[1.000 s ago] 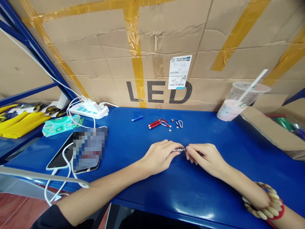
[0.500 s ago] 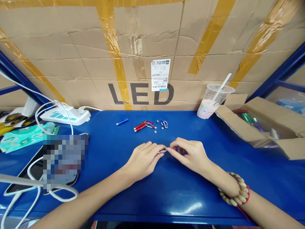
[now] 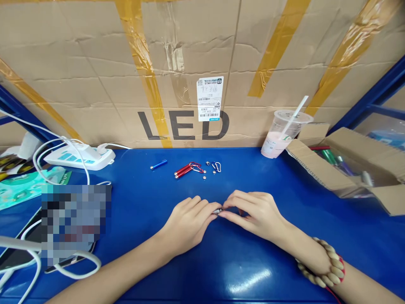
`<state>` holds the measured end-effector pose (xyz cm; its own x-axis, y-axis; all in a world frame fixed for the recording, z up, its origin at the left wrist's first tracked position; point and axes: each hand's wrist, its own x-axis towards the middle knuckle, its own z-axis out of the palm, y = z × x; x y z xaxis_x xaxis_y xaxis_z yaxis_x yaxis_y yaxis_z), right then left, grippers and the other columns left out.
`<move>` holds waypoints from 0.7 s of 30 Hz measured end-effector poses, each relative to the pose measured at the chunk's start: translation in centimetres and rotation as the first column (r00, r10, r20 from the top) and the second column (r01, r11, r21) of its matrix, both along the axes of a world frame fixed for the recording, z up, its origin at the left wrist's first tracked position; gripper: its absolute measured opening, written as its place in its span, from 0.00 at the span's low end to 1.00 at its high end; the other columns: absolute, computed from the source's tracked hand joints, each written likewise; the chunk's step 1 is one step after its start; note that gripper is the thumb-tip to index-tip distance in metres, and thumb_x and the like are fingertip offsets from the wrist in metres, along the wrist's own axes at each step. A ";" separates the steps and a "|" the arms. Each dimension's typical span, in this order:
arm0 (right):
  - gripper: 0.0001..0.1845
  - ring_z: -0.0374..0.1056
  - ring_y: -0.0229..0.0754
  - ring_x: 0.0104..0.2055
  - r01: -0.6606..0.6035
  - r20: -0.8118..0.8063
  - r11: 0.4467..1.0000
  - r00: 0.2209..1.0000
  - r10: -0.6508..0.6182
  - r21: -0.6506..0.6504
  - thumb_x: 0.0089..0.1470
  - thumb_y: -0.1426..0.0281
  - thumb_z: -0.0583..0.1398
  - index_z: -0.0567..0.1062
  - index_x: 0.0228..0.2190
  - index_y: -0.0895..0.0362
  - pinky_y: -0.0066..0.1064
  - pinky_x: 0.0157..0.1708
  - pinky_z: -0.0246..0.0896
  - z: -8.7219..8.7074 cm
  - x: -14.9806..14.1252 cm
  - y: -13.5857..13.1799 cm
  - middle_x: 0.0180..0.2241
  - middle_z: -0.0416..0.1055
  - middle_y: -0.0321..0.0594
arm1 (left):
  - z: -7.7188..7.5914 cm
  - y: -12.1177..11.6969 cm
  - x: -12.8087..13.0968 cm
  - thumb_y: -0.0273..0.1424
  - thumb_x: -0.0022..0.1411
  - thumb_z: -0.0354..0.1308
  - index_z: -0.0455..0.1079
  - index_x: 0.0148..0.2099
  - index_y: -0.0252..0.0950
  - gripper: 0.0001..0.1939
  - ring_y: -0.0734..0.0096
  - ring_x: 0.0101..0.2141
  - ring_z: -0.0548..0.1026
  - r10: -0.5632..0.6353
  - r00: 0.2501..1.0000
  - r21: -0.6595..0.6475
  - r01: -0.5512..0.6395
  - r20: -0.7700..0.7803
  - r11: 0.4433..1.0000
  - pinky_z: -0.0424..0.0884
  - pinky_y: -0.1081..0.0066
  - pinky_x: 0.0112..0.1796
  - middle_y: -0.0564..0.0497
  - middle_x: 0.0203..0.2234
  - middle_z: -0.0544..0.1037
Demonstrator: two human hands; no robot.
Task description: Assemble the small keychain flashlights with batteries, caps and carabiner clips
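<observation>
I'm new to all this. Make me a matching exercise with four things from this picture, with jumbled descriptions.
Things:
1. small metallic piece
2. plastic cup
3. beaded bracelet
4. power strip

Descriptions:
A. white, toward the back left of the table
B. holds a pink drink and a straw
C. between the left hand and right hand
D. around the right wrist

Pairs: 1-C, 2-B, 3-D, 4-A

Beyond your left hand [image 3: 190,221], tubes [image 3: 184,171] lie on the table [image 3: 136,194], with the power strip [image 3: 72,158] to their left. The cup [image 3: 276,144] stands to their right, beside a box [image 3: 325,175].
</observation>
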<state>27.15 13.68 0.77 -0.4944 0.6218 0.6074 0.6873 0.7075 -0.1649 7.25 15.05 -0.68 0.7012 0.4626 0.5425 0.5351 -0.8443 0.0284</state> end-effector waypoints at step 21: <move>0.12 0.66 0.28 0.25 -0.083 -0.002 0.979 0.996 0.084 -0.185 0.56 0.63 0.55 0.75 0.29 0.56 0.21 0.23 0.51 -1.1 0.8 0.9 0.27 0.72 0.32 | -0.6 0.1 0.1 0.28 0.65 0.44 0.65 0.43 0.36 0.09 0.73 0.30 0.70 0.019 1.000 -0.081 -0.018 0.011 0.997 0.64 0.71 0.32 0.54 0.30 0.74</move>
<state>27.97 14.56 -0.29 -0.5523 0.6799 0.4824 0.6287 0.7197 -0.2945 7.33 15.17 -1.26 0.6855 0.5185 0.5111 0.5500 -0.8288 0.1031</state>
